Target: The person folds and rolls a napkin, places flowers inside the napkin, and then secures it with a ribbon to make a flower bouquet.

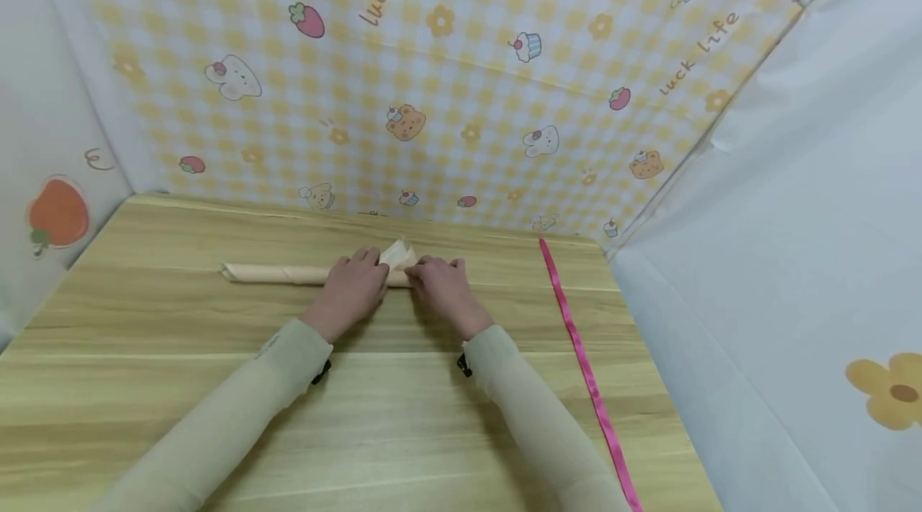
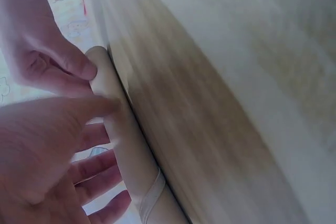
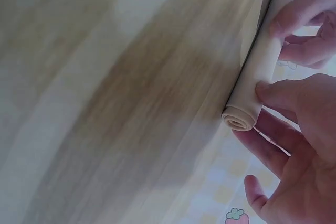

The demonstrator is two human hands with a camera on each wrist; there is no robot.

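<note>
A thin beige sheet rolled into a long tube (image 1: 277, 274) lies crosswise near the back of the wooden table. My left hand (image 1: 349, 288) grips it around its middle, thumb on the near side and fingers behind. At its right end, my right hand (image 1: 445, 288) pinches the tube between thumb and fingers. Between the hands, a pale loose flap (image 1: 396, 254) of the sheet stands up. The right wrist view shows the spiral end (image 3: 239, 120) of the roll beside the right thumb. In the left wrist view, a slanting edge (image 2: 153, 195) runs across the tube.
A pink ribbon (image 1: 582, 360) stretches lengthwise along the right side of the wooden table (image 1: 374, 424). Behind the table hangs a yellow checked cloth (image 1: 461, 72) printed with cartoons. White sheeting (image 1: 778, 256) closes off the right side, and more hangs at left.
</note>
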